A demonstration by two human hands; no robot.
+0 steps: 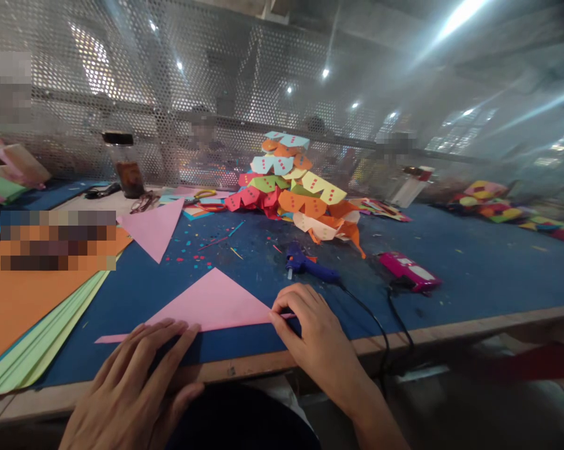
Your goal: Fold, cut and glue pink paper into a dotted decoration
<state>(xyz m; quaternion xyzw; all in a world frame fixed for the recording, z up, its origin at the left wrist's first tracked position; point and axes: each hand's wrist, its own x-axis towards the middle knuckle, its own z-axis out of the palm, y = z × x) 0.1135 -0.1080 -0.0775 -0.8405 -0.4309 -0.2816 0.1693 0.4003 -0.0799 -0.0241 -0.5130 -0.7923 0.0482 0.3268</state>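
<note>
A folded pink paper triangle (211, 300) lies on the blue tabletop, its peak pointing away from me and a narrow pink strip sticking out at each side. My left hand (136, 369) rests with fingers stretched over the lower left edge of the paper. At the right corner, my right hand (312, 331) pinches the paper between thumb and forefinger. A second pink paper piece (155, 228) lies behind, to the left. Beyond my right hand is a blue glue gun (310, 265) with a cord.
Orange sheets (38, 294) and pale green sheets (47, 350) are stacked at left. A pile of folded coloured paper shapes (296, 187) stands at the back. A magenta device (411, 272) sits at right. A dark-lidded jar (128, 165) stands near the mesh screen (169, 94).
</note>
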